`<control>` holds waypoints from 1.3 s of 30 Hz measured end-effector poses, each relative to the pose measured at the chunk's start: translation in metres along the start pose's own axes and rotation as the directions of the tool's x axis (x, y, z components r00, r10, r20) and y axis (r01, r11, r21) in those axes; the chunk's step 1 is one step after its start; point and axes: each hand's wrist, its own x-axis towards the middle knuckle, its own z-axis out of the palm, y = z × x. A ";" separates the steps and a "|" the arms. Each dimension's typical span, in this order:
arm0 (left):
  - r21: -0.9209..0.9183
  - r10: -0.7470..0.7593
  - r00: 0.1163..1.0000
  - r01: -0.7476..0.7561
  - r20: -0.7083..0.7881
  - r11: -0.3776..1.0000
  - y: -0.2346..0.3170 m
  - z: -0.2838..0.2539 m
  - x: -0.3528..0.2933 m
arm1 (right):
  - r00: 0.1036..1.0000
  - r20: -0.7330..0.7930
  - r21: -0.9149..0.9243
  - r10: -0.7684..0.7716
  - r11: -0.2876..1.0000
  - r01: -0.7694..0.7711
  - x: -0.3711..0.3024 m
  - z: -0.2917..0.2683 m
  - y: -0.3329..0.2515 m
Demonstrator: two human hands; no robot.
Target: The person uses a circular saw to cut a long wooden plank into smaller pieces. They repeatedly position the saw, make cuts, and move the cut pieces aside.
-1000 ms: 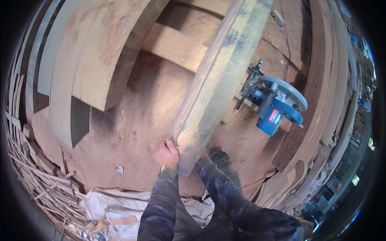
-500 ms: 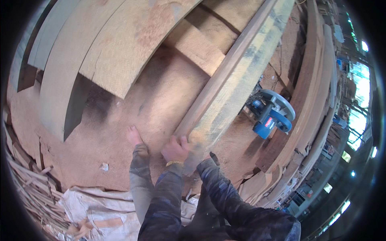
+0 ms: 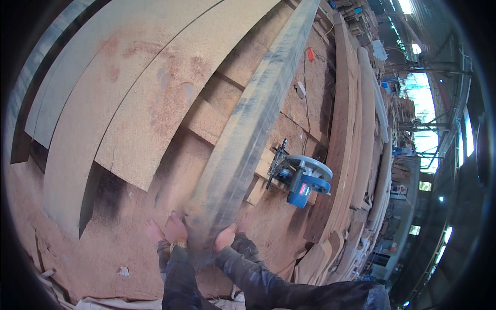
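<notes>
A long, thick wooden beam [image 3: 235, 150] with dark smudges runs away from me toward the upper right. Its near end lies between my two hands. My left hand [image 3: 176, 229], with a gold-coloured band at the wrist, presses against the beam's left side, fingers closed on the edge. On the right side of that end, my right hand [image 3: 225, 237] grips the opposite edge, its fingers partly hidden beneath the wood. A blue circular saw [image 3: 305, 186] with a grey guard rests on wood pieces right of the beam.
Wide, thick planks [image 3: 139, 93] lie side by side at the left, raised above the sawdust-covered floor [image 3: 119, 248]. Crosswise blocks [image 3: 204, 121] lie beneath the beam. Long boards [image 3: 338, 139] are stacked at the right. A cord [image 3: 307, 103] trails beyond the saw. My bare feet [image 3: 154, 231] are near my hands.
The beam has rolled so its broad smudged face is uppermost. My hands now flank its near end, and my right hand has come into clearer sight. The whole view has shifted.
</notes>
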 end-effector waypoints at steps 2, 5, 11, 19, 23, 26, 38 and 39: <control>0.075 0.026 0.997 -0.031 0.077 0.997 -0.032 -0.005 0.012 | 0.999 -0.006 -0.013 -0.045 0.999 0.045 -0.033 0.003 -0.020; 0.192 0.098 0.950 -0.160 0.296 0.968 -0.085 -0.024 0.063 | 0.988 -0.061 -0.186 -0.144 0.974 0.131 -0.066 0.012 -0.051; -0.120 0.059 0.789 0.019 0.612 0.993 -0.140 -0.030 0.102 | 0.997 -0.075 -0.298 -0.033 0.955 0.010 -0.089 0.009 -0.075; 0.312 0.004 0.942 -0.115 0.335 0.943 -0.125 0.018 0.071 | 0.988 -0.116 -0.338 -0.099 0.939 0.054 -0.079 0.013 -0.050; 0.501 -0.099 0.940 -0.084 0.327 0.861 -0.119 0.020 0.068 | 0.983 -0.129 -0.271 -0.131 0.958 0.092 -0.080 0.014 -0.045; 0.518 -0.119 0.945 -0.060 0.305 0.853 -0.111 0.020 0.078 | 0.990 -0.045 -0.268 -0.130 0.957 0.114 -0.083 0.010 -0.045; -0.187 -0.071 0.917 0.155 0.392 0.970 -0.070 -0.020 0.058 | 0.982 0.185 -0.088 -0.044 0.994 0.061 -0.076 -0.012 -0.053; -0.196 -0.055 0.937 0.129 0.346 0.972 -0.066 -0.022 0.052 | 0.980 0.193 -0.057 -0.057 0.996 0.069 -0.072 -0.016 -0.053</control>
